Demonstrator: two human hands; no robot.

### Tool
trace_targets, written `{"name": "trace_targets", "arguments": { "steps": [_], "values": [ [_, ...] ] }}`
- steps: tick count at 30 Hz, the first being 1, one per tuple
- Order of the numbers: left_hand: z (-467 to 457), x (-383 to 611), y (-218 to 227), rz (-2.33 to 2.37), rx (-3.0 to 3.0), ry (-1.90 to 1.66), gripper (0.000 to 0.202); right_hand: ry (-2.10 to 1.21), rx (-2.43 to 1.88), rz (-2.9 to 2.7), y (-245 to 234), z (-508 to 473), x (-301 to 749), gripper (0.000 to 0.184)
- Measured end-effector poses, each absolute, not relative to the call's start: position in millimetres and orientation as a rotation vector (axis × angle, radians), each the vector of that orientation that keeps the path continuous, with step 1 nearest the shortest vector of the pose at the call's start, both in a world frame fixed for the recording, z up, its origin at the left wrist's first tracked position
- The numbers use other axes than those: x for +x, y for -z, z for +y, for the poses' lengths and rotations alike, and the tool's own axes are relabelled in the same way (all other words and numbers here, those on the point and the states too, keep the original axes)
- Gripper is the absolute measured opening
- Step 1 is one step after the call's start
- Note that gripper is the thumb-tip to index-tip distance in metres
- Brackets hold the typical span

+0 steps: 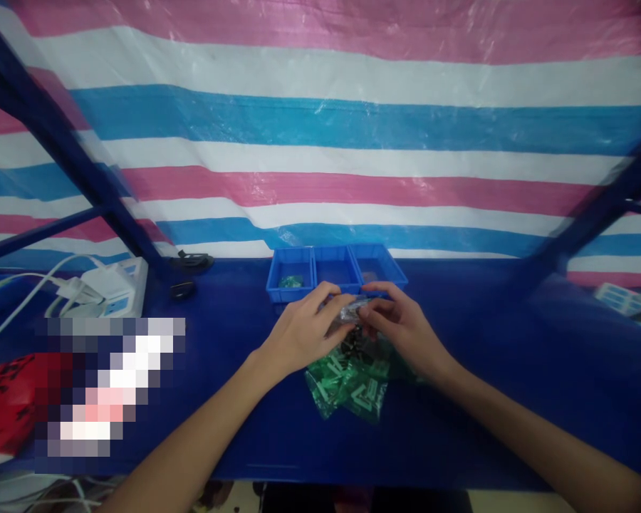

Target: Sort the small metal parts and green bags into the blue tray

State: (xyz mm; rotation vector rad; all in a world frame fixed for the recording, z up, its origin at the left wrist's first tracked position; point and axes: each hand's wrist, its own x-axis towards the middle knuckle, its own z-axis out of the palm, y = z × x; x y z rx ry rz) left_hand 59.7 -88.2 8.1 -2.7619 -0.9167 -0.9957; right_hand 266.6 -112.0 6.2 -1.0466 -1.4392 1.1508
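Above the blue table, my left hand (305, 329) and my right hand (403, 324) meet on a small clear plastic bag (352, 309). The fingers of both hands are closed on it, and they hide part of it. What the bag contains is too blurred to tell. Right below my hands lies a pile of green plastic packets (346, 388) with pale markings. Small dark pieces (354, 344) show at the top of this pile, partly covered by my fingers.
Three joined blue bins (337, 267) stand behind my hands; the left one holds a green packet (291, 282). A white power strip (133, 285) with cables lies at left, near a black object (182, 289). Red patterned cloth (11, 399) is at front left. Blue posts flank a striped sheet.
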Motion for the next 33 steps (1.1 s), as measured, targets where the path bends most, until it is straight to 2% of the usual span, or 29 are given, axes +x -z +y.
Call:
{"name": "trace_targets", "arguments": {
  "steps": [2,7,9,24,33],
  "values": [
    [-88.0,59.6,-8.5,-0.913,-2.758,1.000,0.033,-1.156,-1.017,-1.448,-6.6,-113.1,266.5,0.039],
    [-87.3,59.0,-8.5,-0.929,-2.750,1.006,0.031,-1.107,-0.985,-1.523,-8.3,-114.8,268.2,0.019],
    [-86.7,58.6,-7.8,-0.914,-2.736,1.010,0.030,-1.077,-1.008,-1.549,-8.6,-114.3,268.8,0.017],
    [-88.0,58.9,-11.9,-0.935,-2.743,1.045,0.026,-0.949,-1.124,-1.627,-7.0,-116.7,268.6,0.016],
    [-87.7,60.9,-7.1,-0.898,-2.729,1.072,0.020,-0.938,-1.169,-1.617,-6.0,-114.5,270.0,0.030]
  ]
}}
